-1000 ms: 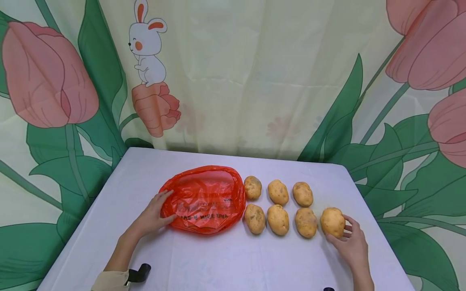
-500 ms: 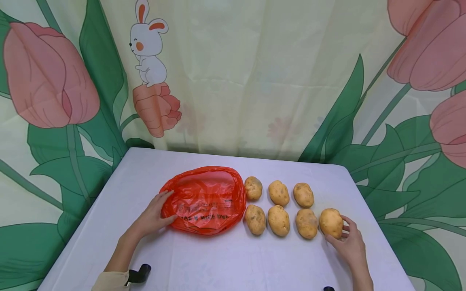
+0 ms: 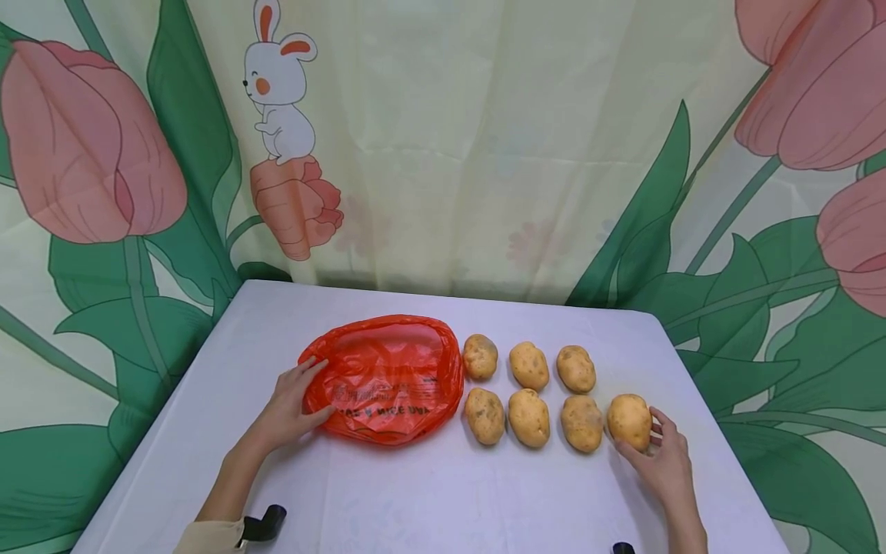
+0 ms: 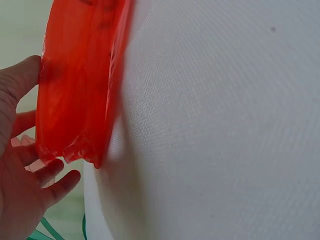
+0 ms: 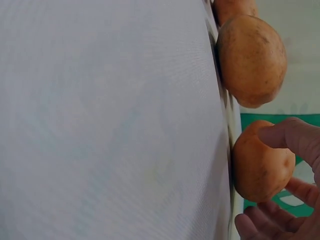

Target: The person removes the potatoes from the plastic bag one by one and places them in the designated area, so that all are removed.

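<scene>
A red plastic bag (image 3: 388, 377) lies with its mouth spread wide and its rim rolled, dark lettering showing inside. My left hand (image 3: 294, 404) is at the bag's left side, fingers spread and thumb touching the wall; the left wrist view shows the fingertips (image 4: 70, 180) loose beside its lower edge. My right hand (image 3: 661, 458) holds a potato (image 3: 629, 422) at the right end of the near row, thumb on one side and fingers on the other. In the right wrist view, that potato (image 5: 260, 162) is close to the tabletop, near another potato (image 5: 252, 60).
Several more potatoes (image 3: 529, 366) stand in two rows between the bag and my right hand. The white-covered table (image 3: 429, 500) ends at a curtain (image 3: 443, 154) printed with tulips and a rabbit. A black wrist mount (image 3: 265, 523) sits on my left forearm.
My right hand and its potato have shifted slightly left, closer to the neighbouring potato. The bag and my left hand have edged a little left.
</scene>
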`<state>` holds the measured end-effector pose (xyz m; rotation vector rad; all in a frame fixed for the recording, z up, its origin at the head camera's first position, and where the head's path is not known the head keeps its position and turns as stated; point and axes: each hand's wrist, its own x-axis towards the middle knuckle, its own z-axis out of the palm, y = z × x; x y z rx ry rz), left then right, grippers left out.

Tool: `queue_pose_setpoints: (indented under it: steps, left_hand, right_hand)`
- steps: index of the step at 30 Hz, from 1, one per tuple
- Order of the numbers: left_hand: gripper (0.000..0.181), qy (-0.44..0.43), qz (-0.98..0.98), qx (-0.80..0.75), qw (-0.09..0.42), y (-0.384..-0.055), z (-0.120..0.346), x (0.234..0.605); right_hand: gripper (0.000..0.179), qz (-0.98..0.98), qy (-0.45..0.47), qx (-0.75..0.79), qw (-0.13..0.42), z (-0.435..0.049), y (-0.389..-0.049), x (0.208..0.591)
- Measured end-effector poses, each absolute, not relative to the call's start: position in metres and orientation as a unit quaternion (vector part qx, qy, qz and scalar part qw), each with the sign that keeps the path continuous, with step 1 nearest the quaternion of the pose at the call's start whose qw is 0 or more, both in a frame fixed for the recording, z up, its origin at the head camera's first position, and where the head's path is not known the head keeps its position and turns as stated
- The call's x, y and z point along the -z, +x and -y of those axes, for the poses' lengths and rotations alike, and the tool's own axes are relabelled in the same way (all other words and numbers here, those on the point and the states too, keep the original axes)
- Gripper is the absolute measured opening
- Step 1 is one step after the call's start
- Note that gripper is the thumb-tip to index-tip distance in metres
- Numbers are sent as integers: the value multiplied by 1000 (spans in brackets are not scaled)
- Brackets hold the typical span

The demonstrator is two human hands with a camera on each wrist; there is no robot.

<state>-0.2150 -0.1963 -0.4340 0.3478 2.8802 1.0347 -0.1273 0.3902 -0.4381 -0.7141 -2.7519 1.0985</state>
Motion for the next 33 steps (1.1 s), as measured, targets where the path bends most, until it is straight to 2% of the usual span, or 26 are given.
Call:
queue_pose_setpoints:
  steps: [14,19,25,29,33]
  left_hand:
    - [77,123,-938,-321,-32,-205,196,429]
    - [76,126,-930,-343,-44,-195,195,424]
    - [73,133,-917,-369,-77,-179,181,422]
    - [69,151,-916,-357,-101,-169,166,426]
    - [67,159,-922,-329,-127,-162,154,429]
  right_hand:
    - [88,897,-259,-348,87,-379,-127,438]
    - [75,888,-262,-346,152,-356,-122,430]
    - [57,877,-198,-370,233,-304,-119,420]
    - [49,868,-140,-400,258,-271,-115,417]
    - [43,850,-93,-451,255,-238,-116,416]
